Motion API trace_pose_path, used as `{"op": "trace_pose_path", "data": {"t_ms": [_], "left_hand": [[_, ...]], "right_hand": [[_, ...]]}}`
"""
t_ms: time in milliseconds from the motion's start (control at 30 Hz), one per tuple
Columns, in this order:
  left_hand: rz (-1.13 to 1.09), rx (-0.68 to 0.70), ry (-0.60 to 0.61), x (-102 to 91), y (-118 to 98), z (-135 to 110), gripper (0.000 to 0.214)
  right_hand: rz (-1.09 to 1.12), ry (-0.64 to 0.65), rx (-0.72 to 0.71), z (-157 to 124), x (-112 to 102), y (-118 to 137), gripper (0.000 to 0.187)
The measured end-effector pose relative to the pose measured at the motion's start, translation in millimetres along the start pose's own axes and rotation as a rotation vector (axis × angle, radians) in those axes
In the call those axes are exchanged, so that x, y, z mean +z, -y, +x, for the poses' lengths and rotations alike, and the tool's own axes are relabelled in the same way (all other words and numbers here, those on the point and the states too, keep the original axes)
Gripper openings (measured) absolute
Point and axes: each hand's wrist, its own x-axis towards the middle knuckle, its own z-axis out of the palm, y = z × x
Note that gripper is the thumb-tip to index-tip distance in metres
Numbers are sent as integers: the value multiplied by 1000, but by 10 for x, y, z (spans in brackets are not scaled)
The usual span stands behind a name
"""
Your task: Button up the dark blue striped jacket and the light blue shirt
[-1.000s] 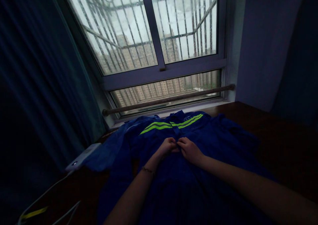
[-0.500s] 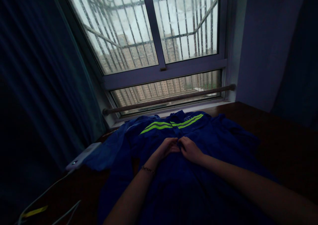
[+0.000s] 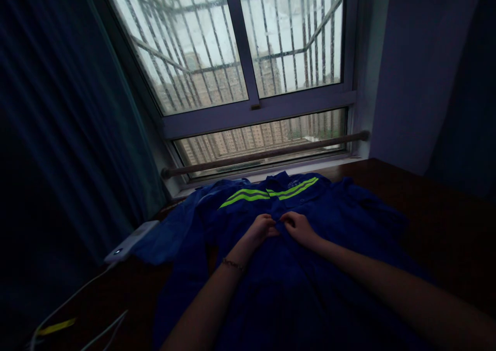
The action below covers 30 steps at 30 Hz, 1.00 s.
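A blue work jacket with yellow-green reflective stripes across its chest lies spread out, collar toward the window. My left hand pinches the jacket's front edge below the stripes, fingers curled. Close beside it, my right hand grips the opposite front edge between thumb and fingertips. The fingertips of both hands nearly meet at the middle of the front. Whether a button or a zip sits between them is too dark and small to tell. A bracelet circles my left wrist.
Under the jacket is a dark wooden surface. At left are a lighter blue cloth, a white power strip-like device with a cable, and a yellow strip. Behind stand a barred window, a rail and a curtain.
My right hand's fingers have lifted and straightened slightly at the jacket's front, and the fold there has shifted. My left hand stays nearly in place.
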Motion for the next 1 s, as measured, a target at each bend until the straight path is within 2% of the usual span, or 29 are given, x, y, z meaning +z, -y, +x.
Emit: {"op": "trace_pose_path", "data": {"t_ms": [133,233,400,567,733,900,1000], "left_hand": [[-4,-4,-1,-21,4,15,23],[-21,-7,31,-57,15,35,25],[-63,13,34,-93,41,61,32],[-49,31,29,-91,48,62,33],[-5,44,56,-95,46,43,33],[31,87,170,-111,42,17,30],[45,83,165,-117,42,16,32]], "right_hand": [[23,-10,153,39,4,-44,22],[-21,-23,166,33,4,-53,22],[-51,-81,82,-25,-15,15,25],[-94,-57,-33,-73,-34,77,24],[-39,-60,-55,-55,-19,39,24],[19,-63,-109,-35,-19,28,23],[49,-59,-104,-34,-36,29,25]]}}
